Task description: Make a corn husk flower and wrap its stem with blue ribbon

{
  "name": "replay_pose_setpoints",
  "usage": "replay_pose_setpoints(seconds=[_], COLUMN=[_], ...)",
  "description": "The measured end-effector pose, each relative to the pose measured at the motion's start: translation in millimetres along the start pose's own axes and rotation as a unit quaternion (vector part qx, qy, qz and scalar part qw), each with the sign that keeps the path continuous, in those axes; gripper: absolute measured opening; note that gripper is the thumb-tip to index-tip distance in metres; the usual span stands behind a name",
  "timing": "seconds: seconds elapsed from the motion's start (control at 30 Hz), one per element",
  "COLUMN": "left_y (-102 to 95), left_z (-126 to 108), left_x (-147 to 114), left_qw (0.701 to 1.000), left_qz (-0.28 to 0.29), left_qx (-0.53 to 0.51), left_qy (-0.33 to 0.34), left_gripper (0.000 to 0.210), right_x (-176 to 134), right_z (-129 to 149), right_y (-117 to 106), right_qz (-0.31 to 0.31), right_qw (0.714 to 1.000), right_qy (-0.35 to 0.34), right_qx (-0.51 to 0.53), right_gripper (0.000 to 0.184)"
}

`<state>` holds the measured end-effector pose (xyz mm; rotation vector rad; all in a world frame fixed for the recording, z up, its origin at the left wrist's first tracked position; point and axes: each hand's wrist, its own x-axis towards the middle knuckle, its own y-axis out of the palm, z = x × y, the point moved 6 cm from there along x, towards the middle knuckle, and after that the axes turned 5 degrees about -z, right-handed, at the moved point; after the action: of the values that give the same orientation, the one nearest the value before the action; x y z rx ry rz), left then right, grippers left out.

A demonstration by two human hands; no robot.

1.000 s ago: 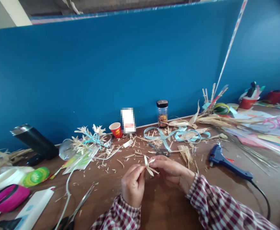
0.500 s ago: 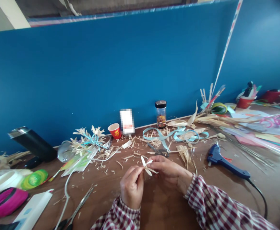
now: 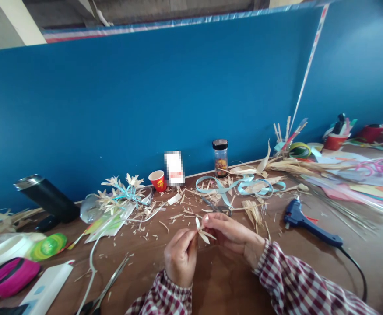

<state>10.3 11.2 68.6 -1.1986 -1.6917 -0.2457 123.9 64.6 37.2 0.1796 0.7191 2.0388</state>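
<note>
A small pale flower of corn-husk petals (image 3: 203, 236) is between my hands above the brown table. My left hand (image 3: 180, 256) is closed, thumb against curled fingers, at the flower's base; the part it pinches is hidden. From the other side, my right hand (image 3: 232, 234) pinches an upper petal between thumb and forefinger. Beyond them lie strips of dry husk (image 3: 252, 213) and many small scraps. To the left, a bunch of finished husk flowers (image 3: 122, 192) is tied with light blue ribbon.
Scissors (image 3: 112, 280) lie at front left; another dark pair (image 3: 219, 208) lies among the scraps. A blue glue gun (image 3: 312, 225) with a cord rests on the right. A red paper cup (image 3: 158, 181), a lidded jar (image 3: 220, 159) and a black flask (image 3: 47, 197) stand toward the blue partition (image 3: 178, 87).
My right thumb and forefinger have shifted on the flower, and its upper petals sit differently. My left hand keeps its pinch. The whole view has moved slightly downward in the picture.
</note>
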Motion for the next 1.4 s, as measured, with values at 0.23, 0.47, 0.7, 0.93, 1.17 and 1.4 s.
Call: replay_pose_setpoints(seconds=[0.23,0.47,0.7,0.93,1.17,1.4], left_y=[3.2,4.1,16.4,29.6,33.8,35.2], left_z=[8.7,31.3,52.6,51.6,51.1,34.0], left_x=[-0.7,1.0,-13.1,-21.6,-22.0,-15.6], left_qw=[0.999,0.968,0.85,0.74,0.707,0.695], left_qz=[0.008,-0.017,-0.041,-0.029,0.004,0.055], left_qx=[-0.02,-0.128,-0.277,-0.4,-0.465,-0.502], left_qy=[-0.042,-0.217,-0.446,-0.539,-0.533,-0.512], left_gripper=[0.018,0.017,0.034,0.031,0.021,0.022], right_x=[3.0,4.7,8.2,9.0,2.7,-2.9], right_z=[-1.7,8.5,-8.1,-14.2,-15.8,-16.2], right_y=[1.0,-0.6,9.4,10.4,15.9,22.6], right_qz=[-0.034,-0.098,-0.061,-0.028,0.043,0.092], right_qw=[0.998,0.968,0.976,0.99,0.997,0.996], right_qy=[-0.019,-0.136,-0.137,-0.094,-0.044,0.004], right_qx=[-0.05,-0.185,-0.156,-0.106,-0.046,0.018], right_gripper=[0.031,0.032,0.032,0.036,0.029,0.025])
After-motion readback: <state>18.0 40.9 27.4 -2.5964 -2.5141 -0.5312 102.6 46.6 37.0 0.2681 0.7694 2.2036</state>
